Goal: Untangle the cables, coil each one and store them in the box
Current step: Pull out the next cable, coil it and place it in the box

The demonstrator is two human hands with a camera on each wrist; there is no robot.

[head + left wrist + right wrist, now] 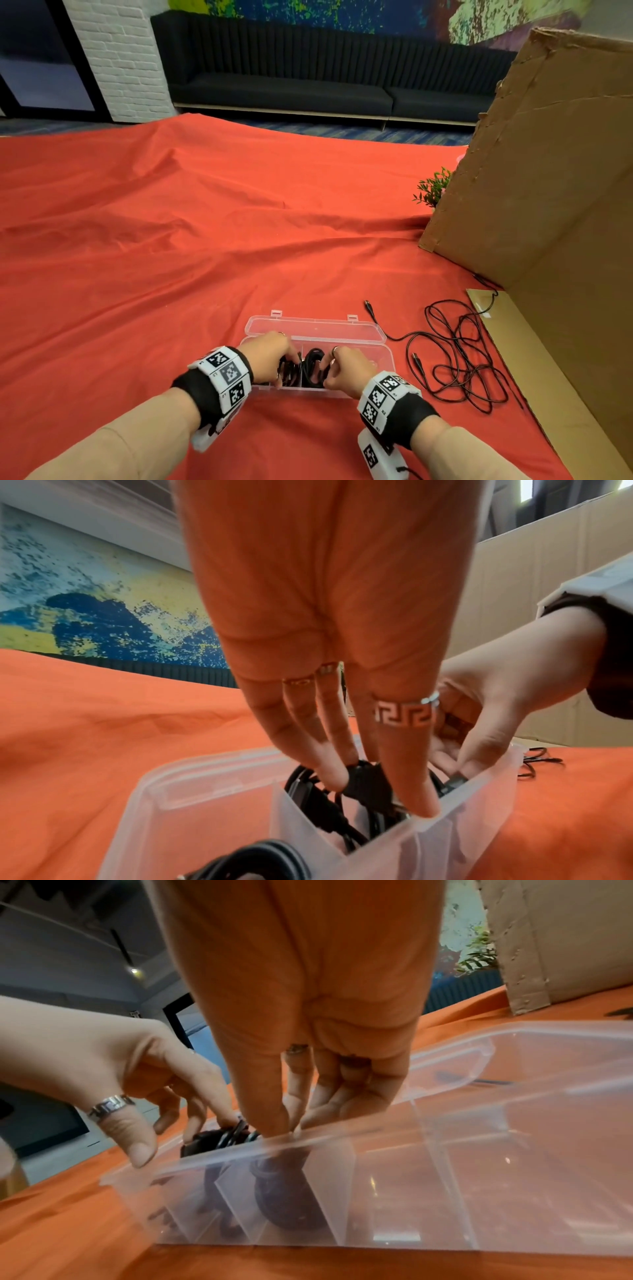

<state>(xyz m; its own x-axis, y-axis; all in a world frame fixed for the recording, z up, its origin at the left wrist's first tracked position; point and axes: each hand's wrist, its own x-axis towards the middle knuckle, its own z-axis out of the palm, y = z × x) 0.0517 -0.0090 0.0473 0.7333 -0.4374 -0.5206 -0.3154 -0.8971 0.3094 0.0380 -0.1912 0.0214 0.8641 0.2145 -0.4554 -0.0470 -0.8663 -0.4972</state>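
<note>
Both grips, left hand (270, 356) and right hand (346, 371), pinch a coil (313, 366) into the box (363, 339). Tangled cable (459, 359) remains near desk's right edge.

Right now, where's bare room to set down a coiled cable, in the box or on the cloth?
Free: the box's right compartments, beyond the right hand, and the wide red cloth left of and behind the box. Crowded: the left compartments, where both hands, left hand included, press coiled cables, and the loose cable between box and cardboard.

Clear glossy plastic box (363, 330) (red cloth (171, 240) matt).
</note>
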